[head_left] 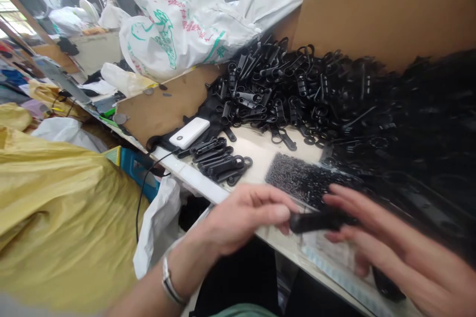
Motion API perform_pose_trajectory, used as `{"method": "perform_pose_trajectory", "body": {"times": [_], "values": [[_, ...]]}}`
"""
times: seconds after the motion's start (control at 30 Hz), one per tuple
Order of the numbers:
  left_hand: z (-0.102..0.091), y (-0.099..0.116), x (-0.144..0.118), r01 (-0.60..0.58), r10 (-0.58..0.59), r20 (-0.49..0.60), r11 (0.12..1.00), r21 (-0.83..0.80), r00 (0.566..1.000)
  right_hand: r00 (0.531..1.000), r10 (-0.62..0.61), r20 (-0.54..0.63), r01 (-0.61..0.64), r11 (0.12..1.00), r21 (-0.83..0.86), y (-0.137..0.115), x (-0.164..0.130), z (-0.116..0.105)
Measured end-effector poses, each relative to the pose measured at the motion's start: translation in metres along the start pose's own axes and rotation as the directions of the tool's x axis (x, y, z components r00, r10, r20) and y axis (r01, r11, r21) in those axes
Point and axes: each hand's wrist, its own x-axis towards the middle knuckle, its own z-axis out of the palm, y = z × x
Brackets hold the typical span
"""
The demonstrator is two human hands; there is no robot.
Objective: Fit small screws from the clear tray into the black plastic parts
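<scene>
My left hand [256, 213] is closed, its thumb and fingers pinching one end of a long black plastic part [320, 221] just above the table's front edge. Around the part's other end, my right hand [386, 242] has its fingers stretched out and apart; it is smeared by motion, and whether it touches the part I cannot tell. Below the right hand lies a dark rounded object [386, 285], partly covered. Behind the hands sits a clear shallow tray [273, 171] full of tiny dark pieces.
A large heap of black plastic parts [267, 84] covers the back and right of the table. Several similar parts [223, 161] lie grouped at the left edge, near a white power bank [190, 132] with a cable. Cardboard [372, 10] stands behind; a yellow sack [67, 218] is left.
</scene>
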Motion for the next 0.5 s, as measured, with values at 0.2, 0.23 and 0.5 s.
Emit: {"method": "perform_pose_trajectory", "body": {"times": [0.2,0.23,0.5], "values": [[0.012,-0.047,-0.014,-0.029,0.116,-0.185,0.909,0.416,0.976,0.953,0.224,0.203,-0.247,0.964,0.096,0.002,-0.007,0.04],[0.012,-0.048,-0.014,-0.082,0.194,-0.121,0.791,0.606,0.973,0.947,0.253,0.196,-0.275,0.957,0.096,0.003,-0.009,0.042],[0.01,-0.05,0.001,-0.153,0.188,0.148,0.014,0.988,0.971,0.986,-0.16,-0.054,0.124,0.903,-0.41,-0.003,-0.009,0.032]]}}
